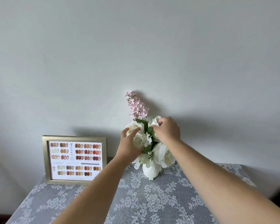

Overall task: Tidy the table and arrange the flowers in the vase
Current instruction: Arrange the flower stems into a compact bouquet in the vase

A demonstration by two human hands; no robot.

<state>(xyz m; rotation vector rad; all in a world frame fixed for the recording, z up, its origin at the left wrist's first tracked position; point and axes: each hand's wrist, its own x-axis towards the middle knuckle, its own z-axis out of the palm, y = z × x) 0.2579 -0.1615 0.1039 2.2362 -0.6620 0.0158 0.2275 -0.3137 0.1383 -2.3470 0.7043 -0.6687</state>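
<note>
A lace-covered worktop (152,199) stands against a plain wall, its front half bare. Near the back edge, the vase (149,171) holds flowers (160,152); the left hand (129,146) cups one white bloom with loosely spread fingers, the right hand (166,130) pinches another, beside a framed picture (75,160).

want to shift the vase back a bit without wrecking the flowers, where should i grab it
Grip the white vase around its bare lower body, coming in low from the front or from the right side. The white blooms spill over its rim and hide the neck, so a grasp from above would crush them. The picture frame stands to its left, and both the left hand and right hand are up in the flowers.
</note>
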